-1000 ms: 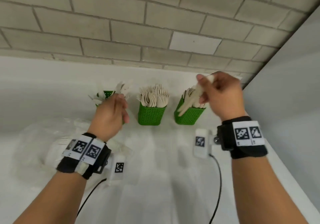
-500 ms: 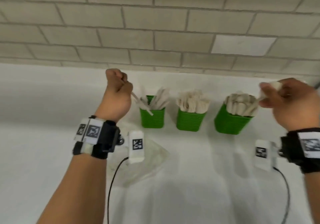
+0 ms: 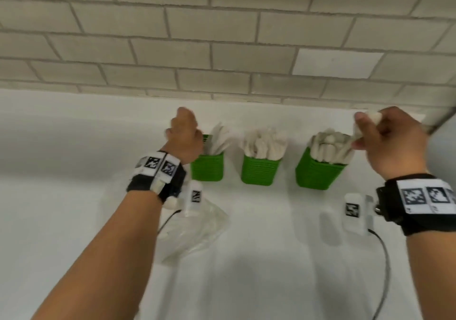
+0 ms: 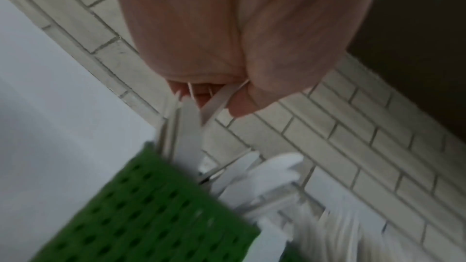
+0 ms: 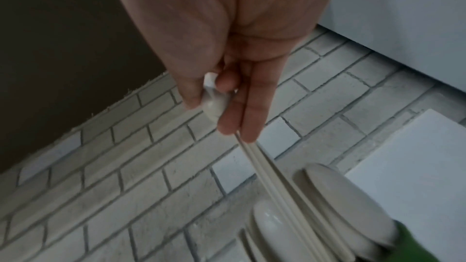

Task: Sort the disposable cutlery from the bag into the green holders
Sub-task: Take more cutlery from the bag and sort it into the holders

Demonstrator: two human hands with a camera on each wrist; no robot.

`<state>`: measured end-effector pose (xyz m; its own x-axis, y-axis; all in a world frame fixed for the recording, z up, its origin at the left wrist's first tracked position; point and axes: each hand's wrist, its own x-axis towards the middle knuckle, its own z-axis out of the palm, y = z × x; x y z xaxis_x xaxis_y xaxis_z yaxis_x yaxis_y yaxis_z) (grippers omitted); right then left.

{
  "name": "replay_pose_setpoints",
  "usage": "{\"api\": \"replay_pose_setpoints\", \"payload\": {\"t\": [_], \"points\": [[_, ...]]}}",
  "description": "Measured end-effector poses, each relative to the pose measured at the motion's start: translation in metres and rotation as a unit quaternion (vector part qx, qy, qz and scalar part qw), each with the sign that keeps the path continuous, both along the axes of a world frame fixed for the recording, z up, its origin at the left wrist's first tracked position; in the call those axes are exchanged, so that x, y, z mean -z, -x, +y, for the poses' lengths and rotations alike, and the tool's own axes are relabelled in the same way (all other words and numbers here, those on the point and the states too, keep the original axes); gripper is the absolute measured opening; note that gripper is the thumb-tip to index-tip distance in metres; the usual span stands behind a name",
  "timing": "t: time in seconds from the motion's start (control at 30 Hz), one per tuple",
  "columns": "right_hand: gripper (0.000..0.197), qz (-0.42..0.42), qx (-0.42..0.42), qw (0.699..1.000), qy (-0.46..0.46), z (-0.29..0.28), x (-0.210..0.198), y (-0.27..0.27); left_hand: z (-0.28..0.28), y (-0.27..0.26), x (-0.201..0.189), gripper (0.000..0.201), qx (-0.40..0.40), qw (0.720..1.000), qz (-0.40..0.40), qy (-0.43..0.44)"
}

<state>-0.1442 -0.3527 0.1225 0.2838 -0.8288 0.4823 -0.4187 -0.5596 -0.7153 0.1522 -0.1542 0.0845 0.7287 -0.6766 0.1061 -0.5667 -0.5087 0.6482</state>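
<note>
Green holders [image 3: 256, 171] stood mid-frame, all stocked. Left hand [image 3: 183, 134], having carried its knife [image 4: 219, 99] over from the bag [image 3: 195, 233], pinched it above the left holder [image 3: 207, 166]. Right hand [image 3: 392, 141] pinched a spoon [image 5: 214, 103] entering the right holder [image 3: 315, 174]. Sorting appeared nearly complete.

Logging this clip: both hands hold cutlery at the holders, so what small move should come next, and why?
Probably lower and let go. The right hand pinches spoons whose handles already reach into the right holder; the left hand holds a white piece just above the left holder.
</note>
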Motion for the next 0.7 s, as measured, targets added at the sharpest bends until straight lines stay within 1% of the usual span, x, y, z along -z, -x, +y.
{"api": "replay_pose_setpoints", "payload": {"t": [0.03, 0.07, 0.1, 0.13, 0.17, 0.2, 0.27, 0.3, 0.33, 0.37, 0.4, 0.43, 0.47, 0.5, 0.53, 0.6, 0.7], "points": [[0.039, -0.004, 0.003, 1.0, 0.014, -0.001, -0.005, 0.003, -0.003, 0.005, 0.004, 0.024, -0.02, 0.996, -0.014, -0.088], [0.04, -0.01, 0.009, 1.0, 0.027, -0.003, -0.009, 0.004, -0.004, 0.008, 0.005, 0.029, -0.03, 0.989, -0.028, -0.141], [0.04, -0.012, 0.012, 0.999, 0.032, -0.003, -0.013, 0.005, -0.005, 0.012, 0.003, 0.034, -0.035, 0.986, -0.037, -0.159], [0.038, -0.009, 0.011, 0.999, 0.03, -0.002, -0.014, 0.005, -0.007, 0.015, 0.002, 0.039, -0.043, 0.988, -0.037, -0.147], [0.036, -0.002, 0.005, 1.0, 0.02, 0.0, -0.012, 0.0, -0.004, 0.015, -0.003, 0.04, -0.051, 0.992, -0.041, -0.111], [0.035, 0.011, 0.0, 1.0, 0.01, 0.001, -0.01, 0.0, -0.004, 0.02, -0.007, 0.038, -0.05, 0.996, -0.054, -0.051], [0.04, 0.018, -0.007, 1.0, -0.003, 0.001, -0.003, -0.001, -0.003, 0.036, -0.02, 0.029, -0.033, 0.99, -0.102, 0.092], [0.041, 0.013, -0.007, 1.0, -0.007, 0.0, -0.001, -0.001, -0.004, 0.047, -0.028, 0.021, -0.004, 0.982, -0.1, 0.162], [0.043, 0.001, -0.006, 1.0, -0.009, 0.0, -0.001, 0.0, -0.008, 0.06, -0.034, 0.015, 0.042, 0.973, -0.073, 0.216], [0.043, -0.014, -0.003, 1.0, -0.006, -0.001, -0.002, 0.001, -0.013, 0.076, -0.039, 0.011, 0.101, 0.965, -0.033, 0.24], [0.043, -0.028, -0.001, 1.0, 0.002, -0.002, -0.004, 0.002, -0.022, 0.093, -0.041, 0.008, 0.162, 0.957, -0.005, 0.241], [0.043, -0.038, 0.004, 0.999, 0.013, -0.004, -0.006, 0.002, -0.032, 0.109, -0.04, 0.005, 0.219, 0.949, -0.001, 0.227], [0.042, -0.046, 0.007, 0.999, 0.021, -0.005, -0.01, 0.003, -0.045, 0.124, -0.037, 0.004, 0.269, 0.939, -0.017, 0.214], [0.041, -0.057, 0.009, 0.998, 0.023, -0.006, -0.013, 0.003, -0.059, 0.138, -0.032, 0.009, 0.308, 0.93, -0.034, 0.198], [0.039, -0.068, 0.008, 0.997, 0.022, -0.007, -0.016, 0.004, -0.073, 0.149, -0.026, 0.016, 0.328, 0.928, -0.043, 0.173], [0.036, -0.086, 0.005, 0.996, 0.018, -0.008, -0.021, 0.006, -0.1, 0.167, -0.016, 0.025, 0.328, 0.936, -0.051, 0.117], [0.038, -0.112, 0.008, 0.994, 0.012, -0.013, -0.025, 0.008, -0.13, 0.18, -0.002, 0.032, 0.308, 0.942, -0.128, 0.038]]}}
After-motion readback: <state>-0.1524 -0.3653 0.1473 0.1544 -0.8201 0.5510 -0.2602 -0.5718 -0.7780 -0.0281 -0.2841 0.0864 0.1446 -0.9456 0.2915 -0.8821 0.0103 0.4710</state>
